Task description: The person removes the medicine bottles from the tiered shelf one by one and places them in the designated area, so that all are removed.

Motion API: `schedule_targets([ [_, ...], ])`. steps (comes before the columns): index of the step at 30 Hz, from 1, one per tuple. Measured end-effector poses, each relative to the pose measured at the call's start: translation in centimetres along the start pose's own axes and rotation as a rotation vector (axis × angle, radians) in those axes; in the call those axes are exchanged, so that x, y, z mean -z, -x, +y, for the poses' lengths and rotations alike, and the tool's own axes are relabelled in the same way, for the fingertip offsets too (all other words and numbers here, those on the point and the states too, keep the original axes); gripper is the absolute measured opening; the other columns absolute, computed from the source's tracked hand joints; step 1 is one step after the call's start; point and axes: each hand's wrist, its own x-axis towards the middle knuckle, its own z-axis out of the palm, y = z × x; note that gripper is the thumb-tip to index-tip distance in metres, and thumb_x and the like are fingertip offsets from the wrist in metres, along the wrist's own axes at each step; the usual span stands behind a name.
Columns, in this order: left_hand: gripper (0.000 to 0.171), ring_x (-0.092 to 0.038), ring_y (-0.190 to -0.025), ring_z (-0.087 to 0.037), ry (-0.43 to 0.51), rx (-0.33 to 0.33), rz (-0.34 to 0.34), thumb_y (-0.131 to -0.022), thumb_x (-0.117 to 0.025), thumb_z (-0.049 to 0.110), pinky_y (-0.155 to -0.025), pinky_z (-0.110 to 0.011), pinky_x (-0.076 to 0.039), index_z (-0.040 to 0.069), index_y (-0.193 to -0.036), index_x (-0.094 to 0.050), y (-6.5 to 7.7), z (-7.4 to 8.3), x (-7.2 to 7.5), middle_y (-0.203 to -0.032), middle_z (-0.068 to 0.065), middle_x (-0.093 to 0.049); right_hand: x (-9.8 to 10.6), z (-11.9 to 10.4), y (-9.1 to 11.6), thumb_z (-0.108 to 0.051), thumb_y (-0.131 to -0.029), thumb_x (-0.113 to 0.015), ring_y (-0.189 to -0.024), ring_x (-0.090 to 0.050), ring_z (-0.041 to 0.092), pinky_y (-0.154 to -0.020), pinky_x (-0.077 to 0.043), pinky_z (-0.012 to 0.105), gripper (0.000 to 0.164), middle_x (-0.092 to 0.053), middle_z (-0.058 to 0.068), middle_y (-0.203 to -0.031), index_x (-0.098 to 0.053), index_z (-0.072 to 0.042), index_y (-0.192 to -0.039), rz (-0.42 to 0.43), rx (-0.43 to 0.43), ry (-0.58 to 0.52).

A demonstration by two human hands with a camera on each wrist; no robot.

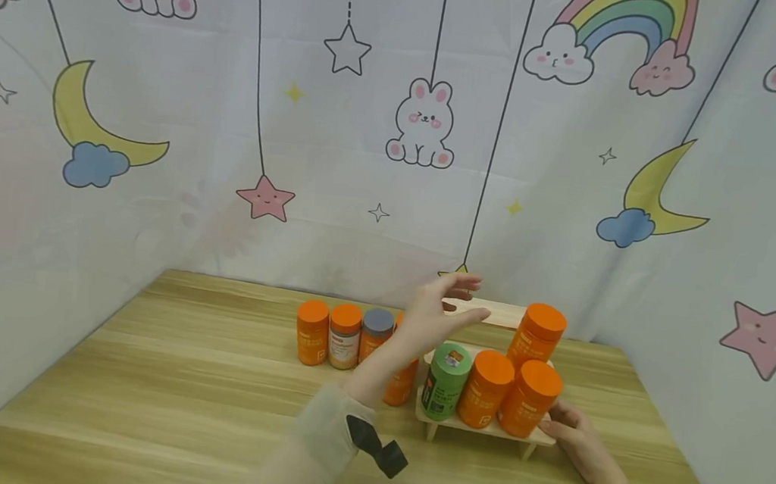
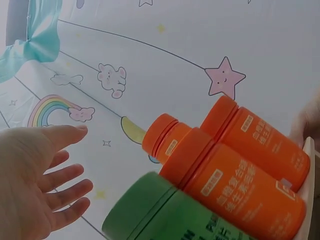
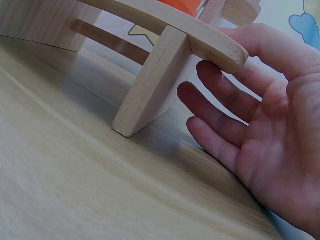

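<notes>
My left hand [image 1: 437, 310] is raised above a small stepped wooden shelf [image 1: 492, 432], its fingers apart and holding nothing. In the left wrist view, the same hand [image 2: 45, 180] hangs beside a green jar [image 2: 160, 215]. That green jar [image 1: 443, 387] stands at the left of the front step, with two orange jars, one in the middle [image 1: 486, 390] and one at the right [image 1: 530, 401]. Behind them, a third orange jar [image 1: 536, 333] stands higher. My right hand [image 1: 581, 439] grips the shelf's right end; in the right wrist view its fingers [image 3: 225, 95] curl below the board.
Left of the shelf stand an orange jar [image 1: 312, 333], a jar with a pale label [image 1: 344, 337] and a grey-lidded jar [image 1: 378, 325]. Another orange jar [image 1: 400, 387] is partly hidden by my left forearm. A printed curtain [image 1: 367, 157] encloses the wooden table [image 1: 178, 393].
</notes>
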Motion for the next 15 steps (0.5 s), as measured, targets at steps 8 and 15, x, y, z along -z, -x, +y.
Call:
schedule_targets([
  [8,0.061,-0.058,-0.122,-0.015,0.021,0.067,-0.089,-0.085,-0.077,0.027,-0.101,-0.032,-0.049,0.018,-0.140,-0.052,-1.7,1.3,-2.7,-0.138,-0.001,-0.059,0.0,0.1,-0.1,0.004,-0.095,-0.043,-0.120,-0.049,-0.007,-0.096,-0.038,0.011,0.044,-0.059,-0.019,-0.129,-0.065,-0.022,-0.122,-0.009,0.011,0.005],
  [15,0.064,-0.059,-0.122,-0.016,-0.002,0.139,-0.136,-0.083,-0.079,0.027,-0.096,-0.026,-0.050,0.022,-0.141,-0.052,-3.1,1.7,-4.9,-0.137,0.002,-0.059,0.2,0.3,0.0,0.005,-0.095,-0.043,-0.122,-0.047,-0.009,-0.096,-0.036,0.009,0.045,-0.059,-0.017,-0.130,-0.064,-0.022,-0.123,0.002,0.008,0.000],
])
